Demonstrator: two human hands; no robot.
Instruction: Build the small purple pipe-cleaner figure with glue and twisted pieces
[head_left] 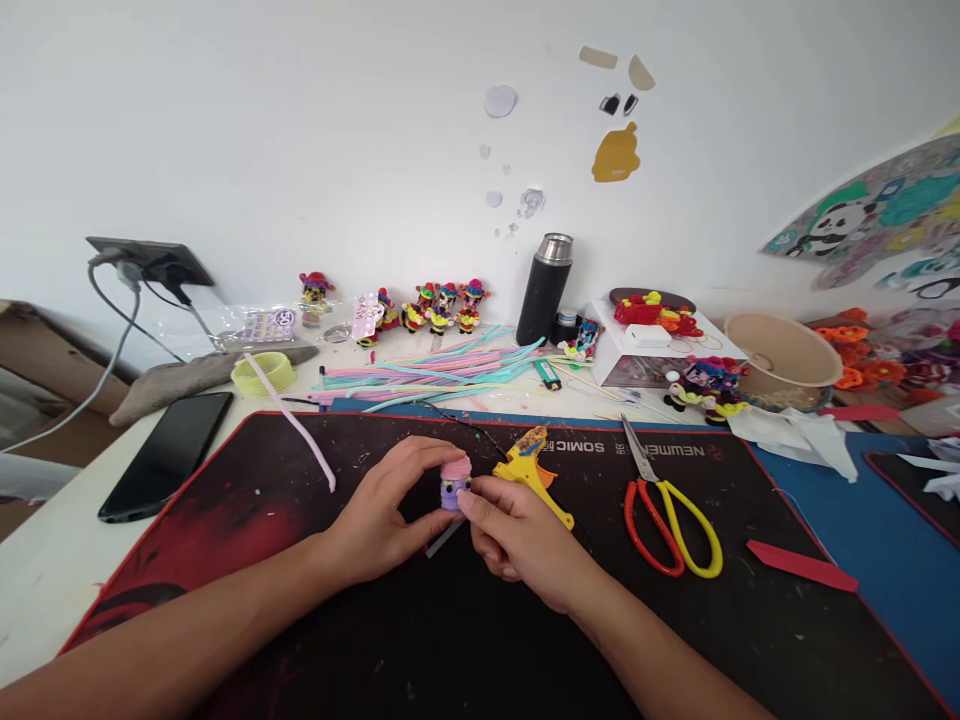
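Note:
A small fuzzy figure (455, 482), pink on top and purple below with black eye-like dots, is held upright over the dark mat. My left hand (382, 510) curves round it, with the index finger on the pink top and the thumb at its base. On the other side my right hand (517, 535) is closed, its thumb tip pressed against the purple part and the other fingers curled under. Behind the right hand lies a yellow hot glue gun (525, 475), partly covered by it. A thin greyish stick (444, 542) shows just below the figure.
Scissors (660, 510) with red and yellow handles lie right, near a red strip (802, 566). Pastel pipe cleaners (427, 375) line the back, before a black flask (545, 290) and several finished dolls (448, 308). A phone (166, 455) and one lilac pipe cleaner (294, 425) are left.

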